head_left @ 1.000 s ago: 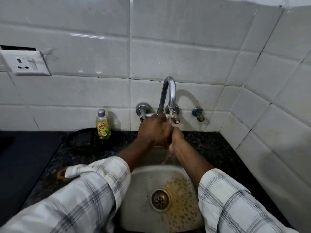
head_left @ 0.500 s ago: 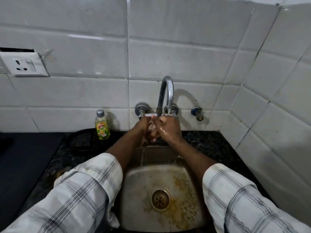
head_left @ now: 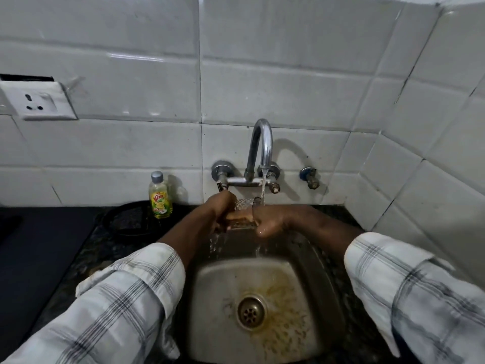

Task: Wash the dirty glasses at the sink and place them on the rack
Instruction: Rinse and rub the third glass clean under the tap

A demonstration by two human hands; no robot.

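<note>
Nearest the person, well below the tap [head_left: 262, 143], the steel sink [head_left: 210, 285] shows brown-yellow staining around its drain [head_left: 251, 310]; water splashes onto it.

Directly beneath the tap, both hands hold one clear glass [head_left: 244, 204] on its side in the stream, mouth to the right; the left hand [head_left: 217, 214] is wrapped round its base end, fingers curled and gripping; the right hand [head_left: 273, 219] has fingers pushed into the mouth, and whether its thumb pinches the rim cannot be told.

Left of the tap, a dish soap bottle [head_left: 160, 197] stands against the wall tiles; further left and higher, a wall socket [head_left: 39, 101].

Risks, as judged: wet glass may slip from the single firm grip and strike the steel below; pressure from fingers inside could crack the rim; the rim sits close under the spout and may knock it; spray could travel toward the socket. No rack is in view.
</note>
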